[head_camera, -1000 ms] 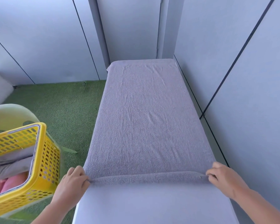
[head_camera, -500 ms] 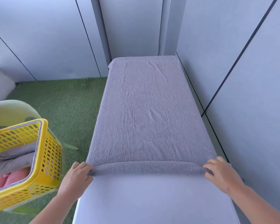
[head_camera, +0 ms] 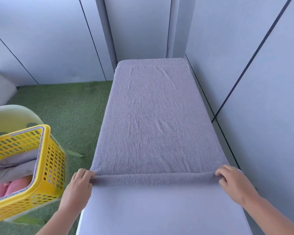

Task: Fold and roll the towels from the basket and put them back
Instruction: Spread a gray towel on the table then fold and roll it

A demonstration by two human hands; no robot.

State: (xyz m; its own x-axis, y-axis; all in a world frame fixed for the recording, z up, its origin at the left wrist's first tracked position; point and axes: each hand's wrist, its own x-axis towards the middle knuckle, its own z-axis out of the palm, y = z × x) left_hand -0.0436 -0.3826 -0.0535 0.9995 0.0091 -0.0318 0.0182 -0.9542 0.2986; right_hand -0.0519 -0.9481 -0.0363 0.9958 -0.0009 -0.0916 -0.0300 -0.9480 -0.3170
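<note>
**Grey towel flat on the worktop, its near edge rolled under both hands**

Green artificial grass (head_camera: 66,112) covers the floor in the left half of the frame. On it, at the lower left, stands a yellow basket (head_camera: 53,167) with perforated walls, just beside the worktop (head_camera: 159,211) but not touching it. Inside the basket lie a folded grey cloth (head_camera: 12,168) and, under it, some pink cloth (head_camera: 8,189). Pale wall panels (head_camera: 261,82) with dark joints close the right side and the far end, so the worktop sits in a narrow corner.

The grey towel (head_camera: 153,124) lies spread along the worktop from the far end to the lower middle of the frame. Its near edge is turned into a thin roll (head_camera: 153,179). The left hand (head_camera: 76,190) holds the left end of this roll and the right hand (head_camera: 234,185) the right end. Each grip is narrow, with the fingers curled over the cloth.

The basket is cut by the left frame edge, so the rest of its content is not visible. A pale green rounded thing (head_camera: 8,116) behind it is partly covered, and I cannot tell what it is. A white object (head_camera: 0,89) at the left edge is also cut off. The thumbs are hidden under the hands.
</note>
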